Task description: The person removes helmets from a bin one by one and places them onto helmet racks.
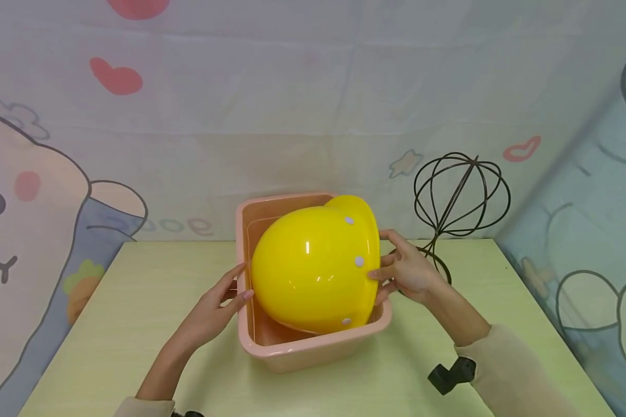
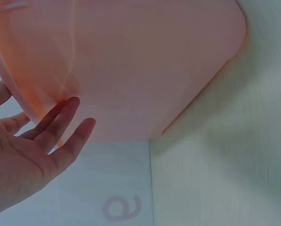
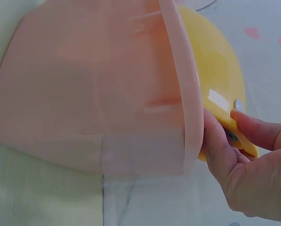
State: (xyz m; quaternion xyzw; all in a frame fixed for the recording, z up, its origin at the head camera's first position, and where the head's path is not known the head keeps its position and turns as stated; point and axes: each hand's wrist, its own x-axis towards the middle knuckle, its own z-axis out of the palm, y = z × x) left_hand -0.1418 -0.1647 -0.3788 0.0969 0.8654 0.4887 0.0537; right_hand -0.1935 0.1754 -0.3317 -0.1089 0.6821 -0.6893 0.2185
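A glossy yellow safety helmet [image 1: 313, 266] lies on its side in the pink plastic bin [image 1: 313, 349], dome to the left and brim to the right. White rivets dot the helmet near its brim. At the brim, my right hand [image 1: 409, 271] pinches the edge, thumb on the outer face and fingers behind, as the right wrist view also shows for the helmet [image 3: 211, 66]. My left hand [image 1: 211, 315] holds the bin's left rim; in the left wrist view, fingers [image 2: 67, 146] lie along the bin's outer wall [image 2: 145, 70]. The helmet's inside is hidden.
Behind my right hand stands a black wire stand [image 1: 461, 197] with a globe-shaped top and a looped base on the pale table [image 1: 172, 278]. A printed cloth [image 1: 292, 104] hangs behind the table's back edge. A black wrist camera [image 1: 451, 375] sits on my right sleeve.
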